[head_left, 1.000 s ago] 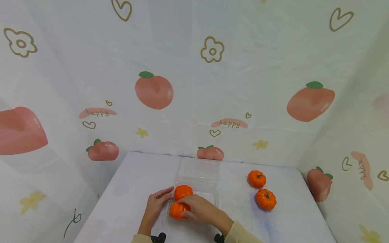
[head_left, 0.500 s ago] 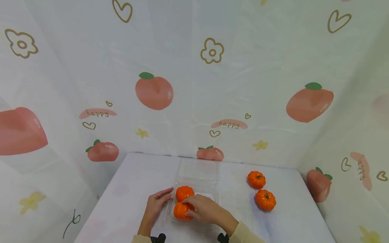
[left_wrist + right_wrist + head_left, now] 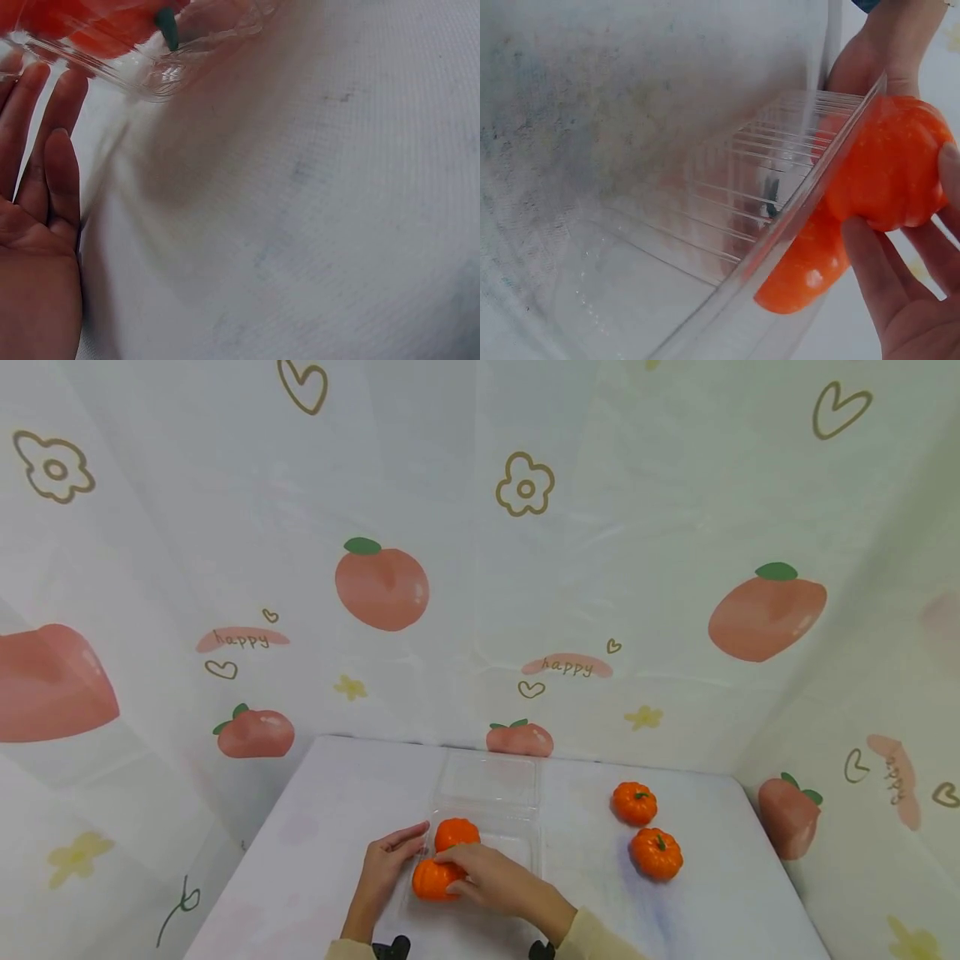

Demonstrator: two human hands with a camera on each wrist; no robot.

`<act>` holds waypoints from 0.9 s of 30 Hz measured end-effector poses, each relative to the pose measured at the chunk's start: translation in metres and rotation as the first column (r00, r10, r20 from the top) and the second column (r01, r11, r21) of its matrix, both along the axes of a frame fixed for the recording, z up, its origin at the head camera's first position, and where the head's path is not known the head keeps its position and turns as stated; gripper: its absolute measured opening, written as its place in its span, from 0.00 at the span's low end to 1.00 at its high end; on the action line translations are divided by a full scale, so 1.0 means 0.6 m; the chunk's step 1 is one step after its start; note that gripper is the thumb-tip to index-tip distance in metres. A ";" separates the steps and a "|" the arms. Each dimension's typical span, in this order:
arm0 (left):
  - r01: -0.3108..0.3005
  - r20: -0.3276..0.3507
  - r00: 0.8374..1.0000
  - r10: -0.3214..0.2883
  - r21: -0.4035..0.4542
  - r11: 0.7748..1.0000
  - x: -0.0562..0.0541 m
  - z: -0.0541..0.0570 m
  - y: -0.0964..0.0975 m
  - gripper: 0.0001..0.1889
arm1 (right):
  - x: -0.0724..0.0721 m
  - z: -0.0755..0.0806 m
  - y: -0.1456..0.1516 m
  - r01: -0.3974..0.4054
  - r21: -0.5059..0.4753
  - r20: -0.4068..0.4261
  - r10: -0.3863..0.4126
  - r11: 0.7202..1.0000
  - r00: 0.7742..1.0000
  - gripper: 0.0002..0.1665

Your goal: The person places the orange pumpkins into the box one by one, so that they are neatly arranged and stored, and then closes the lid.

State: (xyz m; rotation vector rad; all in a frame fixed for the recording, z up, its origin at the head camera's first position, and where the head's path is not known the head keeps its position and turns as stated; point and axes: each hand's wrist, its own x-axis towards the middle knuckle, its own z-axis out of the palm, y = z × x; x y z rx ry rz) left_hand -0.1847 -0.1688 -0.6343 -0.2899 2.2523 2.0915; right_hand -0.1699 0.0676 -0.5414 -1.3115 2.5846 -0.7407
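Note:
A hinged clear plastic box [image 3: 517, 852] lies with its lid [image 3: 487, 779] folded back. My right hand [image 3: 498, 881] grips a small orange pumpkin [image 3: 435, 880] at the near left of the box, thumb and fingers spread around its side. In the right wrist view this pumpkin [image 3: 891, 169] shows near the box wall. Just beyond it sits a second pumpkin [image 3: 456, 833] in the box. My left hand [image 3: 384, 868] rests with extended fingers along the box's left wall. From the left wrist, a green stem [image 3: 166, 28] shows through the plastic above the left hand [image 3: 37, 195].
Two more orange pumpkins with green stems, one farther back [image 3: 634, 803] and one nearer [image 3: 656, 853], stand on the white-covered table [image 3: 585, 902] right of the box. A printed white curtain [image 3: 480, 568] closes off the back and sides.
The gripped pumpkin has shifted right and then back left with my right hand. The pumpkin beyond it sits slightly farther right than a second ago. My left hand has stayed put.

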 end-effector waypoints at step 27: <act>-0.005 -0.048 0.999 0.007 0.038 0.999 0.004 0.002 0.004 0.20 | 0.008 0.005 0.006 0.103 0.053 -0.008 -0.103 0.993 0.995 0.21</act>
